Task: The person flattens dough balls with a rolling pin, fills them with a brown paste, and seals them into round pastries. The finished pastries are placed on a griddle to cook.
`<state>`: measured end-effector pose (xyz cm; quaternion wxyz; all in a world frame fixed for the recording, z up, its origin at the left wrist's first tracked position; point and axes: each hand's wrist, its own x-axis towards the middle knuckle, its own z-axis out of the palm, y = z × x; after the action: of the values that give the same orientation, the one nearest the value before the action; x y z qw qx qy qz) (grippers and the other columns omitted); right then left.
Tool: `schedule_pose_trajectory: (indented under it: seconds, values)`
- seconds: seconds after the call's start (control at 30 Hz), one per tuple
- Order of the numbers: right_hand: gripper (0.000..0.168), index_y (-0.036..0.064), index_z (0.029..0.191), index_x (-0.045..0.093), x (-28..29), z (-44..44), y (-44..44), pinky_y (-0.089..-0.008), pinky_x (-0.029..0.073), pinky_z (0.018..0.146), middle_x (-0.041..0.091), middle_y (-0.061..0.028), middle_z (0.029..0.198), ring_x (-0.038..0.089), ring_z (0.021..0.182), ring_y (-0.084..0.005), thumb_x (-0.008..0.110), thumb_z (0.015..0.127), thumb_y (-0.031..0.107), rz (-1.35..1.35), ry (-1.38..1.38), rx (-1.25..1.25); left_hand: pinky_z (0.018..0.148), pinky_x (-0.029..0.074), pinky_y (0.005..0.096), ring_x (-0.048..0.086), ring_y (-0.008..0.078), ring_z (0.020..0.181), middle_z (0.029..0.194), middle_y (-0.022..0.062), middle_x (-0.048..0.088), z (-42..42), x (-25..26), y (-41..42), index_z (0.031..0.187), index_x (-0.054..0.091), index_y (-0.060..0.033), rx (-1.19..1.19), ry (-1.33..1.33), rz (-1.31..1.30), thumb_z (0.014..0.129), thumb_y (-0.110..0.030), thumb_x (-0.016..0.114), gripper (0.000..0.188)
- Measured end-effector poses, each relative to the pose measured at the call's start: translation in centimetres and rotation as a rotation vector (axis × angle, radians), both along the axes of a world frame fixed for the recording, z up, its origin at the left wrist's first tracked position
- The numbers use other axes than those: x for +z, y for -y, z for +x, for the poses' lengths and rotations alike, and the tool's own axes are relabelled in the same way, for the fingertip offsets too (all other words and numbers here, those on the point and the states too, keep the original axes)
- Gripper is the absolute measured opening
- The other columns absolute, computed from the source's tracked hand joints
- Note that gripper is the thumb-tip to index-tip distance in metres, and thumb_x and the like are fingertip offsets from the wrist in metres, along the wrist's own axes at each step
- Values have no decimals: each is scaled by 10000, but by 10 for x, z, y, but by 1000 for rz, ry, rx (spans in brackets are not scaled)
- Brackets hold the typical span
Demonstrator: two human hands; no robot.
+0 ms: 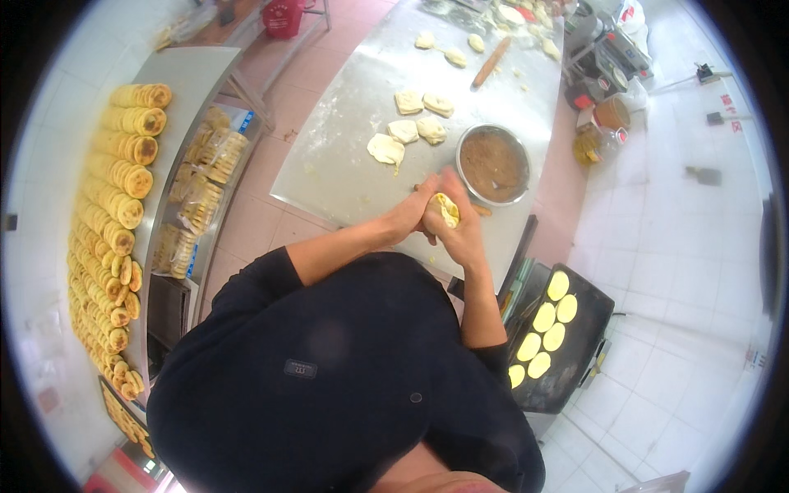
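Observation:
My left hand and my right hand meet over the near end of the steel worktable. Between them they hold a piece of dough, gathered into a pouch with yellow showing in its folds. The fingers of the right hand are blurred. Just beyond the hands stands a round metal bowl of brown filling. Several flattened dough pieces lie ahead and to the left of the bowl. A wooden rolling pin rests farther up the table. Part of a wooden stick shows beside the right hand.
Right of me, a black griddle holds several flat yellow rounds. On the left, a counter carries long rows of browned flatbreads, with bagged ones on a shelf below. Jars and a scale stand beyond the table's right edge.

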<state>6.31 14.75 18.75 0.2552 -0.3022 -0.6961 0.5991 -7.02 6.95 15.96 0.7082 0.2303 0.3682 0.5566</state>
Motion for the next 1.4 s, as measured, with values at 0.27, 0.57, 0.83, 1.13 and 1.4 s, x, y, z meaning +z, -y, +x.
schedule_pose_trajectory:
  seconds: [0.27, 0.57, 0.83, 1.13, 1.4]
  values:
    - [382, -14, 1346, 605, -2, 2, 2, -343, 540, 918, 711, -131, 1120, 665, 996, -166, 600, 1005, 158, -157, 6, 103, 539, 518, 315, 654, 199, 752, 957, 68, 671, 7, -14, 1, 1187, 587, -96, 91, -68, -105, 1042, -672, 152, 736]
    - [393, -28, 1373, 591, -21, 3, -4, -349, 494, 1015, 672, -196, 1283, 634, 1189, -228, 559, 1020, 140, 4, -74, 26, 423, 459, 281, 596, 160, 580, 797, 66, 641, 12, 8, 1, 1011, 613, -73, 122, -122, -127, 1035, -674, 168, 748]
    - [413, -26, 1393, 573, -11, 2, 1, -334, 537, 918, 645, -168, 1317, 618, 1148, -191, 542, 1032, 172, -122, -97, 72, 394, 440, 280, 588, 166, 524, 779, 60, 639, 13, -6, -2, 1088, 602, -91, 78, -155, -103, 1036, -677, 164, 733]
    - [405, -28, 1343, 612, -33, -12, 12, -388, 344, 1158, 638, -202, 1339, 539, 1333, -303, 480, 1054, 223, 89, -93, -82, 398, 440, 282, 661, 165, 722, 971, 41, 661, 3, -14, 3, 1227, 553, -127, 5, -53, -72, 1039, -668, 173, 687]
    - [419, -68, 1338, 592, -23, -13, 10, -399, 364, 1153, 605, -210, 1385, 545, 1328, -318, 476, 1052, 215, 306, -49, -183, 445, 497, 300, 656, 187, 653, 880, 64, 669, 14, -9, 1, 1165, 574, -70, 239, -121, -77, 1045, -664, 180, 722]
